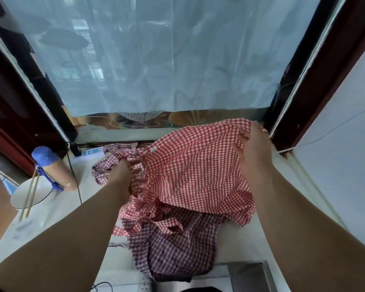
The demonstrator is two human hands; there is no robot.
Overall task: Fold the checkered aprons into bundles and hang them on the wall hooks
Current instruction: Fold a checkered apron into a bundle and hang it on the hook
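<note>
red checkered apron stretches between both hands: left hand bunches its left edge in curled fingers, right hand pinches its far corner, above a purple checkered apron.

The pale tabletop carries a dark apron crumpled near its front edge. At the left are a plate with chopsticks across it and a bottle just beside. A power strip lies at the back.

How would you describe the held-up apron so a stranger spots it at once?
Below the pale curtain is a light counter with checkered aprons. The left hand and right hand hold up the red apron: bright red-and-white checks, unlike the darker plum apron lying beneath it.
</note>
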